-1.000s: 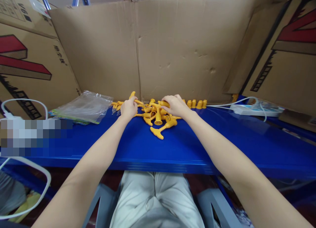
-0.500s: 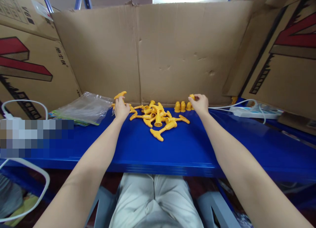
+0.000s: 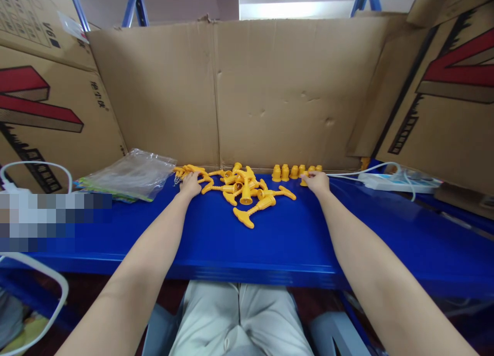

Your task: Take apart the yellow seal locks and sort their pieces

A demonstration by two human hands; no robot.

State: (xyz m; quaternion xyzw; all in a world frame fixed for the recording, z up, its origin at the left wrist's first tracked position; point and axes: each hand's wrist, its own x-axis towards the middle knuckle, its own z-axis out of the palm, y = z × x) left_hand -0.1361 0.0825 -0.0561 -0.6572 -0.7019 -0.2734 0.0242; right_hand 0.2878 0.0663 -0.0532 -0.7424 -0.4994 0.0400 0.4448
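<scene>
My left hand (image 3: 190,185) is low at the left end of a yellow heap, fingers closed over a yellow T-handled screw piece (image 3: 193,168); the fingertips are partly hidden. Right beside it lie more yellow T-handles and a bit of small chain (image 3: 177,180). At the right, my right hand (image 3: 318,182) pinches a yellow bell-shaped cap (image 3: 303,180) at table level, just in front of a row of similar caps (image 3: 285,172). Between my hands is a loose pile of yellow T-handled pieces with caps on their threaded stems (image 3: 247,189); one (image 3: 254,210) lies nearest me.
Clear plastic bags (image 3: 129,173) lie on the blue table (image 3: 270,248) at the left. A white power strip (image 3: 397,182) with cables sits at the right. A cardboard sheet (image 3: 285,93) stands behind, with printed boxes on both sides.
My left hand has lowered the raised T-handled piece down among the others. My right hand has brought its cap down to the table by the row, where more caps now show.
</scene>
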